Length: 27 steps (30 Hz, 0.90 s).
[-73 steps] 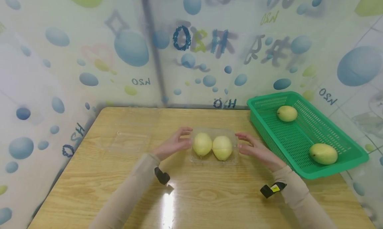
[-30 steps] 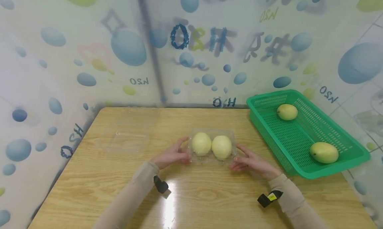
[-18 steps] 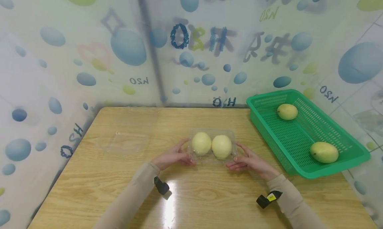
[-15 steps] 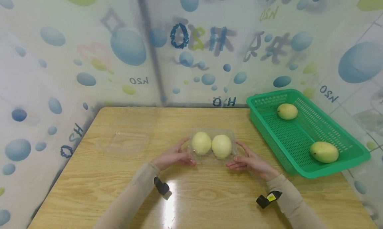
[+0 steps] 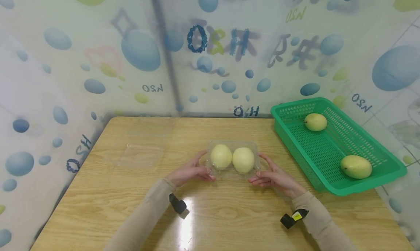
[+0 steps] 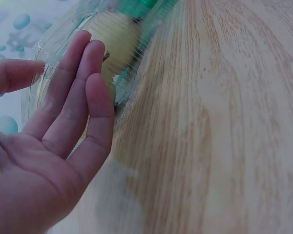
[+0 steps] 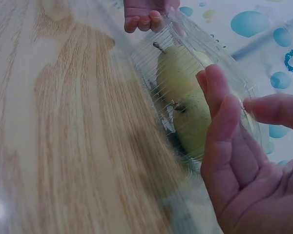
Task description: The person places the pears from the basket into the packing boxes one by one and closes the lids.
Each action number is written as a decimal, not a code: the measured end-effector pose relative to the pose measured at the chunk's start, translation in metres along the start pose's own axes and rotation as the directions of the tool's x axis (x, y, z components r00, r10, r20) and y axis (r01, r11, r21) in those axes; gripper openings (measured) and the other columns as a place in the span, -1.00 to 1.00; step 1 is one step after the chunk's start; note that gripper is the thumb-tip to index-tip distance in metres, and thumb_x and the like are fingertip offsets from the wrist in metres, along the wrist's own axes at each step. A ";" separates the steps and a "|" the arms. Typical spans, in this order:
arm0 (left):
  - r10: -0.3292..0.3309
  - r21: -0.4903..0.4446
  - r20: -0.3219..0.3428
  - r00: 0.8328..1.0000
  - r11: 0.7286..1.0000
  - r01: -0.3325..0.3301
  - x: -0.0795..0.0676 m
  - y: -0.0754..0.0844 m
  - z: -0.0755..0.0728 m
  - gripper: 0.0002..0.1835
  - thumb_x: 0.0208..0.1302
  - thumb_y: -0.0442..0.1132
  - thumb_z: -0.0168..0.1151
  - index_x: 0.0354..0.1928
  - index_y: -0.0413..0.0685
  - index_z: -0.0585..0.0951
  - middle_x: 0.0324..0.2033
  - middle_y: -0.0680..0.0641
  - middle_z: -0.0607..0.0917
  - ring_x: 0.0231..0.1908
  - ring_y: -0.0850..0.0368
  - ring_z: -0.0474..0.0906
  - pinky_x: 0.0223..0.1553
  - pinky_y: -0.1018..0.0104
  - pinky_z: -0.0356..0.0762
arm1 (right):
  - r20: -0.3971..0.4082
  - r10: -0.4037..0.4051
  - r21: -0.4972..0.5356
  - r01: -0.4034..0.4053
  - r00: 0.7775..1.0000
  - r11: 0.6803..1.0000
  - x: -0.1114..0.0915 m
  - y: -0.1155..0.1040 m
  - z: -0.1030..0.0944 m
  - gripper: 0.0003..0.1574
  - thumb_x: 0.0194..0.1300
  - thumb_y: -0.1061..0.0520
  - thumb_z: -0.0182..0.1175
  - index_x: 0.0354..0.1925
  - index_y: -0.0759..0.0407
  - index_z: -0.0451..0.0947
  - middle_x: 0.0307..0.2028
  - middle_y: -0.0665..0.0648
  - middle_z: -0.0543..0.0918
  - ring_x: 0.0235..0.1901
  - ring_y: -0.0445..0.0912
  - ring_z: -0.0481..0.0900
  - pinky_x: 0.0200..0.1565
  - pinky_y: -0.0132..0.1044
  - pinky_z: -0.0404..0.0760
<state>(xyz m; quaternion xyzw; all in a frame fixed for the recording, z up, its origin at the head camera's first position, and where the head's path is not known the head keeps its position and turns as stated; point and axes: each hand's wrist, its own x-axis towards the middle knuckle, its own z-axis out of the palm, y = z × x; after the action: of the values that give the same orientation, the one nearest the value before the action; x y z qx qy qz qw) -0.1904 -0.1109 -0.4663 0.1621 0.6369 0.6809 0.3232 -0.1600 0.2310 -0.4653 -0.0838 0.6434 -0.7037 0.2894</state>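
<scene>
Two pale yellow pears [image 5: 221, 157] sit side by side in a clear plastic clamshell box [image 5: 232, 144] in the middle of the wooden table, with its lid over them. At its left end, my left hand [image 5: 191, 170] holds the box, fingertips along the front side and a digit farther back. My right hand [image 5: 275, 176] holds the right end in the same way. Through the ribbed plastic, the right wrist view shows a pear [image 7: 178, 68] with its stem, the left hand's fingers [image 7: 144, 22] beyond. Left fingers [image 6: 95, 73] overlap the box's front in the left wrist view.
A green plastic basket [image 5: 295, 154] stands at the table's right side, holding two more yellow pears [image 5: 356, 167]. Another clear plastic container [image 5: 141, 156] lies open at the back left of the table. A patterned wall [image 5: 210, 90] rises behind.
Both hands have shifted from the box's ends toward its front corners, fingers now along the front side. The box has stayed nearly in place. Over the last half second little differs.
</scene>
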 end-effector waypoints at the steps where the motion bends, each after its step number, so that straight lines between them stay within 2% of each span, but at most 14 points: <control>1: 0.002 -0.001 0.000 1.000 1.000 -0.002 0.000 0.000 0.000 -0.09 0.29 -0.45 0.08 0.50 -0.07 -0.24 -0.24 -0.39 0.68 -0.18 -0.17 0.67 0.04 0.02 0.57 | -0.001 0.004 0.001 -0.004 1.000 1.000 0.000 0.000 0.000 0.09 0.41 0.29 0.03 0.49 0.10 -0.55 -0.21 0.27 0.71 -0.22 -0.03 0.70 -0.15 -0.18 0.68; 10: 0.007 0.004 -0.001 1.000 1.000 -0.007 0.002 -0.001 -0.001 -0.11 0.30 -0.46 0.07 0.50 -0.07 -0.23 -0.26 -0.37 0.69 -0.20 -0.14 0.68 0.03 0.02 0.58 | -0.003 0.031 -0.002 -0.031 1.000 1.000 0.002 -0.002 -0.001 0.09 0.37 0.31 0.01 0.48 0.08 -0.54 -0.23 0.29 0.71 -0.23 -0.02 0.71 -0.14 -0.18 0.68; 19: 0.009 -0.005 0.001 1.000 1.000 -0.009 0.002 0.001 0.000 -0.11 0.29 -0.46 0.07 0.50 -0.05 -0.21 -0.27 -0.39 0.68 -0.22 -0.14 0.68 0.02 0.00 0.58 | -0.027 0.051 -0.002 -0.051 0.998 0.999 0.004 -0.004 0.000 0.08 0.35 0.32 0.02 0.48 0.06 -0.51 -0.27 0.28 0.72 -0.27 -0.03 0.71 -0.22 -0.23 0.70; 27: -0.016 0.002 -0.013 1.000 1.000 0.016 0.001 0.002 0.001 -0.10 0.29 -0.44 0.09 0.50 -0.05 -0.22 -0.26 -0.38 0.69 -0.21 -0.17 0.67 0.01 0.02 0.59 | -0.029 0.056 -0.018 -0.057 0.998 0.998 0.003 -0.004 0.000 0.09 0.36 0.32 0.02 0.48 0.05 -0.52 -0.24 0.30 0.71 -0.25 -0.03 0.71 -0.20 -0.22 0.69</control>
<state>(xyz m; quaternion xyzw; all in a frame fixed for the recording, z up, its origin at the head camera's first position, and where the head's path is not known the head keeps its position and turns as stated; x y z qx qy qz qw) -0.1909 -0.1093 -0.4645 0.1530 0.6410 0.6787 0.3243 -0.1637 0.2295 -0.4623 -0.0581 0.6561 -0.6904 0.2992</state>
